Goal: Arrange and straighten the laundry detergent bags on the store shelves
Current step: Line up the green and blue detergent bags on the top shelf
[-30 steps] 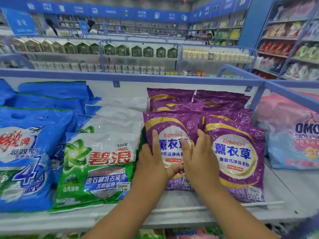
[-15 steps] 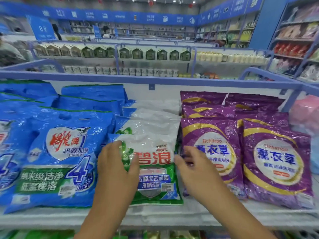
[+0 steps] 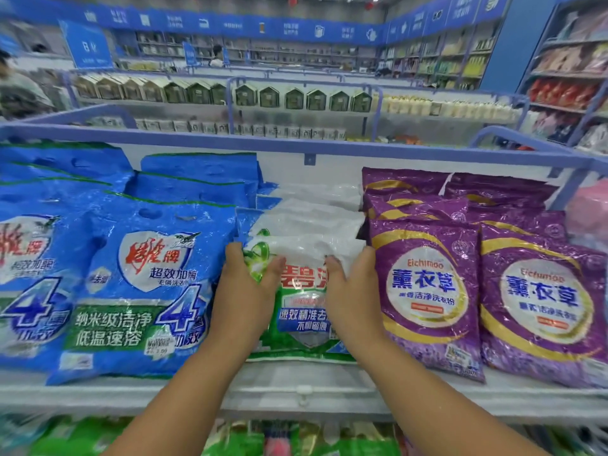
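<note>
A white and green detergent bag (image 3: 304,311) lies at the front of the middle stack on the shelf (image 3: 306,386). My left hand (image 3: 245,291) grips its left edge, fingers tucked behind the bag and thumb on its front. My right hand (image 3: 353,291) holds its right edge the same way. More white bags (image 3: 312,218) are stacked behind it. Blue bags (image 3: 141,284) lie to the left, purple bags (image 3: 427,291) to the right.
A blue rail (image 3: 296,144) runs along the shelf's back. A pink bag (image 3: 589,212) shows at the far right. More packets sit on the shelf below (image 3: 296,439). Other aisles and a person (image 3: 19,90) stand beyond.
Both hands left the purple bags, moved left to the white and green bag, and now grip its two sides. The view shifted left with them.
</note>
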The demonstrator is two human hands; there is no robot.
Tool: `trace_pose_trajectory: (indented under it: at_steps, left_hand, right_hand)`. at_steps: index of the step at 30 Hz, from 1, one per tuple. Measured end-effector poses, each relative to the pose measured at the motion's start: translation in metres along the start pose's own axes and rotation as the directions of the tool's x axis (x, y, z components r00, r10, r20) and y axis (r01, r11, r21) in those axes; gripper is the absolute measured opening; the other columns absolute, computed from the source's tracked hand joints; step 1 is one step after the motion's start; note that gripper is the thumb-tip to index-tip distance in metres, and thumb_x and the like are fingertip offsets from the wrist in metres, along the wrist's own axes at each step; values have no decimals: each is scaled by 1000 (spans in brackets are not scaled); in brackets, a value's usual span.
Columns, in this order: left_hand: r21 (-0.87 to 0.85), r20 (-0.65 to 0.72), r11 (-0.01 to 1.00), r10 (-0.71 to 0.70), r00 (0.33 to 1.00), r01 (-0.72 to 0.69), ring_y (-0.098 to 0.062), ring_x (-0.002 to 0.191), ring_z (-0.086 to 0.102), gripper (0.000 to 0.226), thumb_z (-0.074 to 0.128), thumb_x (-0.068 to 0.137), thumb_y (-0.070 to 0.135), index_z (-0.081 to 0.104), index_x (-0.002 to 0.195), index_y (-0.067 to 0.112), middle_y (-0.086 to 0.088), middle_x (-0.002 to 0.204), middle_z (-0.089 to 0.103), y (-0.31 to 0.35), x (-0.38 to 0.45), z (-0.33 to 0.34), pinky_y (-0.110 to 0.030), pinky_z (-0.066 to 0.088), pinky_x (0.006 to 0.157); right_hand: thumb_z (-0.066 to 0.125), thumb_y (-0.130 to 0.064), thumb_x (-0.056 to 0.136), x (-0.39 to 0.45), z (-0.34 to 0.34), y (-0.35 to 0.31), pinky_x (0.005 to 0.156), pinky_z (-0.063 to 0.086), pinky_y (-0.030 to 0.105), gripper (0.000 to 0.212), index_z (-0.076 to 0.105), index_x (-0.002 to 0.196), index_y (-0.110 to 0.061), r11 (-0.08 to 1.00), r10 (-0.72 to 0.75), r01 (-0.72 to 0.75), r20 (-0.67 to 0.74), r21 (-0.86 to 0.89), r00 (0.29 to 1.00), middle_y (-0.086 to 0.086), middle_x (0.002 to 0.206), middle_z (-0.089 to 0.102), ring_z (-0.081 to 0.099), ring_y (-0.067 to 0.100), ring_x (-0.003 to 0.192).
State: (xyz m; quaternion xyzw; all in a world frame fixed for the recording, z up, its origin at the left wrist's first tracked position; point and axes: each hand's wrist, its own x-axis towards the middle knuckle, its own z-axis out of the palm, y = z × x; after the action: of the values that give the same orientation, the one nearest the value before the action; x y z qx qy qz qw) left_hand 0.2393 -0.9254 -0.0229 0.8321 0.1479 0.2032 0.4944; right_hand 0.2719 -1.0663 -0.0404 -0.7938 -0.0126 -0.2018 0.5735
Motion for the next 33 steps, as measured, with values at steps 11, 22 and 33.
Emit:
trace_pose_trajectory:
  at_steps: [11, 22, 33]
  left_hand:
    - [-127, 14, 992, 27, 1000, -25, -23, 99, 61, 49, 54, 90, 64, 42, 113, 22, -1, 106, 61, -19, 11, 9, -37, 47, 85]
    - [-747, 168, 595, -261, 951, 296, -21, 77, 71, 12, 69, 94, 20, 58, 95, 24, -7, 103, 71, -5, 39, -2, -38, 60, 75]
    - [-585, 23, 798, -161, 987, 144, -18, 126, 59, 44, 58, 102, 27, 50, 143, 38, 6, 140, 53, -10, 29, -3, -43, 50, 105]
  right_hand:
    - [56, -50, 97, 17, -5, 14, 80, 53, 31, 19, 49, 107, -35, 1000, -20, 21, 32, -20, 999, -16, 106, 65, 64, 6, 96]
    - [61, -42, 95, 24, -24, 10, 73, 56, 42, 16, 67, 94, -27, 931, 166, -138, -56, 337, 985, 0, 92, 69, 66, 21, 83]
    - [59, -36, 99, 25, -30, 6, 83, 61, 43, 5, 61, 102, -31, 882, 275, -278, 63, 381, 959, -1, 104, 71, 70, 19, 95]
